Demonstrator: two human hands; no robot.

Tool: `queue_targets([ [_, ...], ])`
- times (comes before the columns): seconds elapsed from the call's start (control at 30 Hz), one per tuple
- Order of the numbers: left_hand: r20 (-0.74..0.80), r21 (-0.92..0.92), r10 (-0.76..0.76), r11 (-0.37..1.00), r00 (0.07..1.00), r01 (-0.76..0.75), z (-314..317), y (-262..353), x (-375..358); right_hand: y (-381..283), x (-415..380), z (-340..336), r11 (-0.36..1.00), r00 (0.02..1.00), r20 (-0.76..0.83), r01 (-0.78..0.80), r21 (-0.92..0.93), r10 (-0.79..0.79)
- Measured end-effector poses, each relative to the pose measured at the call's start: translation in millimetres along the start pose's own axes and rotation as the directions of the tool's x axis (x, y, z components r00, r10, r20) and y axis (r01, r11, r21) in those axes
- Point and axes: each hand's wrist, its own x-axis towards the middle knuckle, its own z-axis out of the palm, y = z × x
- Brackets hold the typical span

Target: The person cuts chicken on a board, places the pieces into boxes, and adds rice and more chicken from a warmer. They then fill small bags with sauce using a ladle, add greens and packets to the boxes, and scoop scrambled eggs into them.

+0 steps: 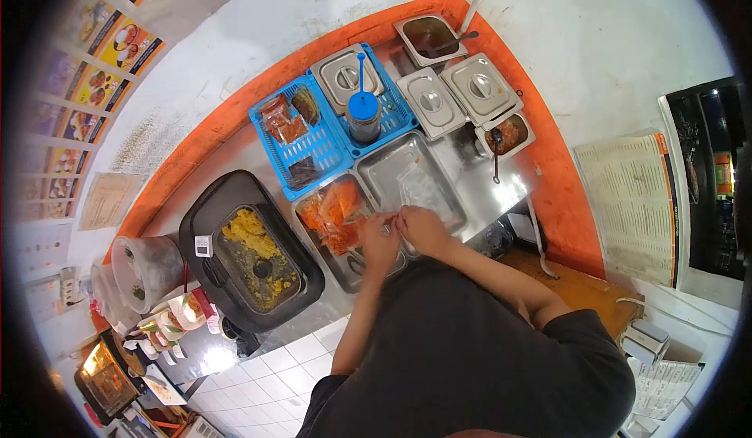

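Observation:
My left hand (379, 242) and my right hand (423, 230) meet at the near end of two metal trays, fingertips pinched close together. Whatever they hold, if anything, is too small or hidden to make out. Below and to the left of my left hand is a metal tray with shredded orange food (333, 212), some of it apparently in clear plastic. Under and beyond my right hand lies a shallow metal tray (419, 178) with a shiny bottom and a few smears.
Blue baskets (313, 150) hold packets, a lidded steel pan and a blue-topped jar (364, 117). Lidded steel pans (431, 101) stand right of them. A black container (205, 211) with yellow food and a clear plastic tub (146, 270) are left.

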Motion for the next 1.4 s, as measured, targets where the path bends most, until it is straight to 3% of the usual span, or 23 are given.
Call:
queue_targets([
  [0.07, -0.108, 0.157, 0.025, 0.988, 0.994, -0.008, 3.4, 4.6, -5.7, 2.4, 1.0, 4.4, 0.999, 0.999, 0.038, 0.027, 0.02, -0.028],
  [0.23, -0.276, 0.194, 0.102, 0.98, 0.956, -0.048, 0.9, -2.4, 7.6, -2.6, 12.9, 2.1, 0.998, 0.994, 0.107, 0.007, -0.06, -0.001],
  [0.3, -0.339, 0.187, 0.104, 0.982, 0.935, -0.041, -8.3, 6.7, 20.7, 2.0, 18.4, -7.8, 0.997, 0.996, 0.069, 0.051, 0.055, -0.055],
  [0.37, -0.21, 0.113, -0.011, 0.993, 0.978, 0.036, -8.4, 14.4, 21.6, 5.0, 22.5, -20.5, 0.981, 0.993, 0.047, 0.098, 0.166, -0.107],
  [0.47, -0.118, 0.064, -0.013, 0.998, 0.993, 0.02, 8.9, 23.3, 20.8, 13.0, 28.3, -27.4, 0.975, 0.993, 0.103, 0.028, 0.222, -0.052],
  [0.5, -0.12, 0.077, -0.029, 0.996, 0.992, 0.039, 14.9, 19.0, 22.5, 26.7, 30.2, -22.1, 0.97, 0.991, 0.07, 0.099, 0.22, -0.117],
  [0.57, -0.098, -0.103, -0.151, 0.985, 0.984, 0.141, 26.8, 5.4, 21.5, 45.4, 28.7, -16.3, 0.957, 0.982, 0.056, 0.162, 0.24, -0.18],
  [0.63, -0.09, -0.082, -0.177, 0.982, 0.98, 0.17, 35.1, 4.0, 18.8, 49.7, 27.1, -23.9, 0.975, 0.981, 0.098, 0.152, 0.164, -0.17],
  [0.7, -0.103, -0.033, -0.163, 0.987, 0.981, 0.16, 44.9, 12.6, 19.6, 50.2, 24.4, -33.4, 0.968, 0.981, 0.122, 0.119, 0.219, -0.148],
  [0.83, -0.151, 0.253, -0.051, 0.963, 0.987, 0.089, 63.7, 23.7, 11.3, 67.6, 14.9, -25.7, 0.977, 0.988, 0.124, 0.068, 0.2, -0.094],
  [0.97, -0.199, 0.279, -0.008, 0.958, 0.98, 0.064, 67.7, 22.2, 19.9, 68.4, 18.2, -36.2, 0.963, 0.986, 0.164, -0.012, 0.269, -0.034],
  [1.07, -0.165, 0.198, -0.031, 0.978, 0.986, 0.063, 60.5, 33.3, 20.7, 62.1, 17.5, -54.5, 0.944, 0.972, 0.236, -0.082, 0.32, 0.004],
  [1.17, -0.07, 0.146, -0.063, 0.987, 0.996, 0.073, 61.2, 38.7, 16.2, 66.9, 11.3, -50.5, 0.957, 0.984, 0.141, 0.065, 0.283, -0.108],
  [1.23, -0.053, -0.06, -0.145, 0.988, 0.988, 0.142, 60.9, 30.0, 11.8, 75.3, 11.3, -48.0, 0.943, 0.968, 0.183, 0.108, 0.315, -0.172],
  [1.37, -0.006, 0.104, -0.083, 0.991, 0.997, 0.083, 51.3, 32.6, 1.3, 81.9, 1.1, -39.8, 0.929, 0.941, 0.206, 0.196, 0.314, -0.268],
  [1.4, 0.081, 0.232, -0.084, 0.971, 0.993, 0.063, 49.6, 32.6, -2.2, 79.6, -0.3, -40.7, 0.927, 0.938, 0.213, 0.198, 0.318, -0.273],
])
